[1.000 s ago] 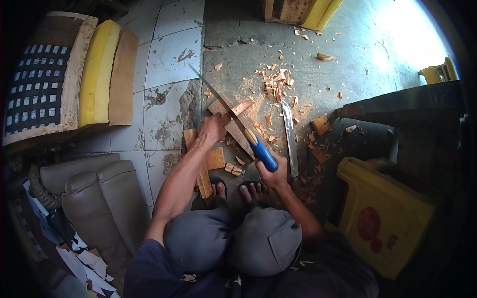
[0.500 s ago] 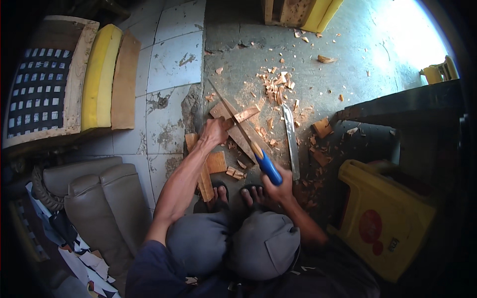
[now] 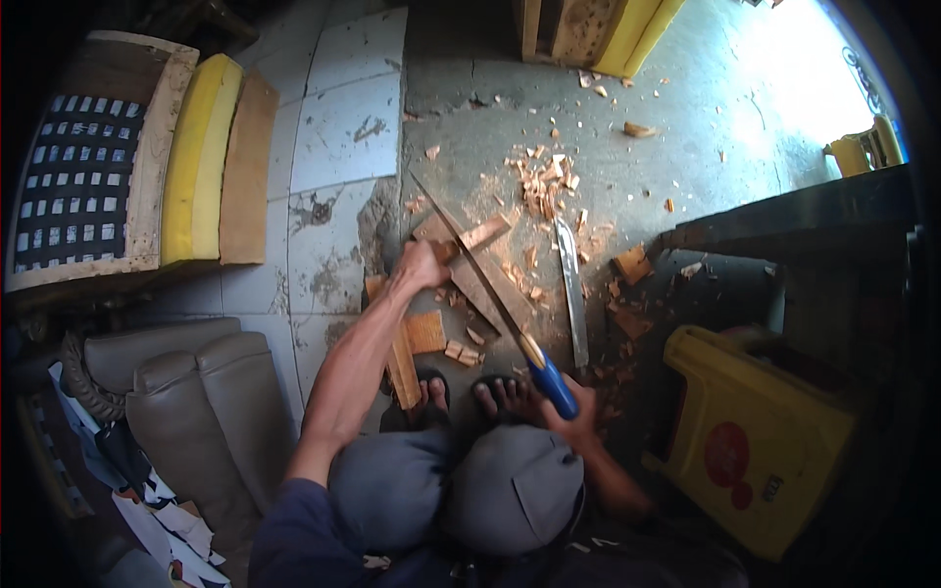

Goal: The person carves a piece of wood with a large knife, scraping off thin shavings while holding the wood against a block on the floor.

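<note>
My right hand [image 3: 572,416] is closed around the blue handle of a handsaw [image 3: 502,306], whose long narrow blade points forward and to the left. The blade lies across a short wooden strip [image 3: 487,231]. My left hand [image 3: 421,265] grips the near-left end of that strip and presses it over a flat wooden board [image 3: 482,290] on the floor. To the right of the board lies a long machete-like blade [image 3: 569,279]. Beside my feet are a wooden block [image 3: 426,332], a longer wooden batten [image 3: 400,367] and small offcuts [image 3: 463,353].
Wood chips [image 3: 545,184] litter the concrete floor. At left stand a webbed wooden frame with yellow foam [image 3: 193,162] and grey-brown cushions [image 3: 201,392]. A yellow plastic container [image 3: 765,431] and a dark bench [image 3: 794,208] are on the right. Another foam-edged frame [image 3: 588,34] stands ahead.
My right hand has drawn the saw back toward my knees and slightly right, so its handle is nearer me. My left hand still holds the strip in nearly the same place.
</note>
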Available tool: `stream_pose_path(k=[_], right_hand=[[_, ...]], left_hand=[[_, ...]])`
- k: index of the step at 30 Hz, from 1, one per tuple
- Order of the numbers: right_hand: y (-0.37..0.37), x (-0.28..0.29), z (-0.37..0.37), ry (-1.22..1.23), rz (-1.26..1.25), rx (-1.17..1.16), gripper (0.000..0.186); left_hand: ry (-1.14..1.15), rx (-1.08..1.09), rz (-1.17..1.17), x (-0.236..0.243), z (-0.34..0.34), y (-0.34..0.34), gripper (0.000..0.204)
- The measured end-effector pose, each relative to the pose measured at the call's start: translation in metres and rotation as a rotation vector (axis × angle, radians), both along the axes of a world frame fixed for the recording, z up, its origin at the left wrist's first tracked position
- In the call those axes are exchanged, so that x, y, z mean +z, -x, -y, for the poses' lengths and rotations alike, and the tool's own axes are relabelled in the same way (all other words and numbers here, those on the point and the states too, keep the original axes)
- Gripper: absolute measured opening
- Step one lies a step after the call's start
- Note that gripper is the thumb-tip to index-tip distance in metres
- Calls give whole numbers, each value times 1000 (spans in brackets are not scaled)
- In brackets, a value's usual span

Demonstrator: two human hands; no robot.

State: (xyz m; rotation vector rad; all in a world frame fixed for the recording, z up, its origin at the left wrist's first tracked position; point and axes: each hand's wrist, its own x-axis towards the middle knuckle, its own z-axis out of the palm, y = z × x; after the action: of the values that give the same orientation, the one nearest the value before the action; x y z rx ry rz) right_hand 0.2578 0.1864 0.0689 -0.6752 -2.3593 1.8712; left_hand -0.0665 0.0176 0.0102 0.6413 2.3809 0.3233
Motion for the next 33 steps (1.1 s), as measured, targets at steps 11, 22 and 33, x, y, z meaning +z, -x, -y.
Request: stream_pose_path(k=[11,22,33], right_hand=[[54,11,-3,23,-14,-67,16],[68,3,0,6,65,-116,20],[-27,49,-10,-56,-6,42,22]], left_hand=[[-183,-316,-178,-56,16,32,48],[-10,-6,25,-31,-8,21,49],[96,108,83,-25,18,17,54]])
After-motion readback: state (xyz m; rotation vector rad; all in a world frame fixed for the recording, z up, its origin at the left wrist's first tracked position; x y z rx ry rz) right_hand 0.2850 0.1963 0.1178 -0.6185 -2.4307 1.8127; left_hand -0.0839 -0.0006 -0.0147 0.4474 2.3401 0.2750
